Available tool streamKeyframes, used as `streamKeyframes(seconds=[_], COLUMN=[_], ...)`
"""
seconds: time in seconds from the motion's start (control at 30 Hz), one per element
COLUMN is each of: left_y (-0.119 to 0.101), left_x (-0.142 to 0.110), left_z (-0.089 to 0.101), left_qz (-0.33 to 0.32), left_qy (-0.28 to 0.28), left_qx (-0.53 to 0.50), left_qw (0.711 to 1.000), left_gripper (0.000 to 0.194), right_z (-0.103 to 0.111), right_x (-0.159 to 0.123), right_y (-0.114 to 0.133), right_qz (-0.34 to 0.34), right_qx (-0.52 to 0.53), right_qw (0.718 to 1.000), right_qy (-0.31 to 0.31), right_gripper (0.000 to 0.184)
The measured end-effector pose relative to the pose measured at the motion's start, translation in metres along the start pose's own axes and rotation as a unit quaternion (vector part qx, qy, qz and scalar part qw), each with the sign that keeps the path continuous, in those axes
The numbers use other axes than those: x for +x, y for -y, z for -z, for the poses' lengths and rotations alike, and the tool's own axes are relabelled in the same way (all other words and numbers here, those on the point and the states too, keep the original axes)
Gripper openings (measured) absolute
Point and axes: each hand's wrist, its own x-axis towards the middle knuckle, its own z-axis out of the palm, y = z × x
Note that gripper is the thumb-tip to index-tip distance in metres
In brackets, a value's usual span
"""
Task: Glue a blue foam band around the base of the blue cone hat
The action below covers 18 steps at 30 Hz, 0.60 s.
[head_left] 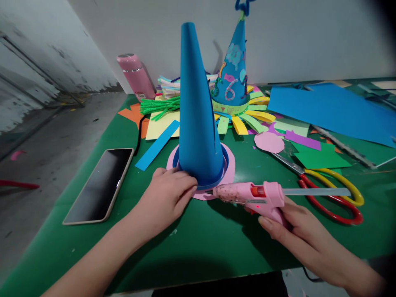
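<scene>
A tall blue paper cone [198, 103] stands upright on a pink paper ring [229, 173], with a blue paper band around its foot. My left hand [173, 189] is closed at the front left of the foot, fingers pressed together on the cone's lower edge and the ring; the fingertips are partly hidden. In my right hand [297, 231] is a pink glue gun [262, 196], gripped by its handle. A clear glue stick [315, 192] sticks out of its back. The nozzle points left and meets the ring's front edge beside the cone.
Behind stands a decorated blue party hat [233, 70] with yellow and green strips. Scissors [328, 181] lie right, near a pink paper oval [269, 142] and a blue sheet [334, 109]. Left are a phone [100, 185], green pipe cleaners [159, 106] and a pink bottle [136, 76].
</scene>
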Motion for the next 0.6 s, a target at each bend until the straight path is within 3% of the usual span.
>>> streamKeyframes(seconds=[0.2,0.43,0.6], left_y=[0.004,0.006,0.007], left_x=[0.001,0.003,0.003], left_z=[-0.003,-0.001,-0.001], left_qz=[-0.019,-0.013,-0.010], left_qy=[-0.018,-0.005,-0.007], left_qx=[-0.009,-0.019,-0.033], left_qw=[1.000,1.000,0.999], left_gripper=[0.023,0.024,0.023], right_z=[-0.011,-0.014,-0.020], right_x=[0.006,0.008,0.008], right_y=[-0.002,0.000,-0.003], right_qz=[0.007,0.059,0.071], right_qx=[0.021,-0.037,-0.046], right_qw=[1.000,0.997,0.996], right_qy=[0.011,-0.013,-0.028], right_gripper=[0.014,0.025,0.020])
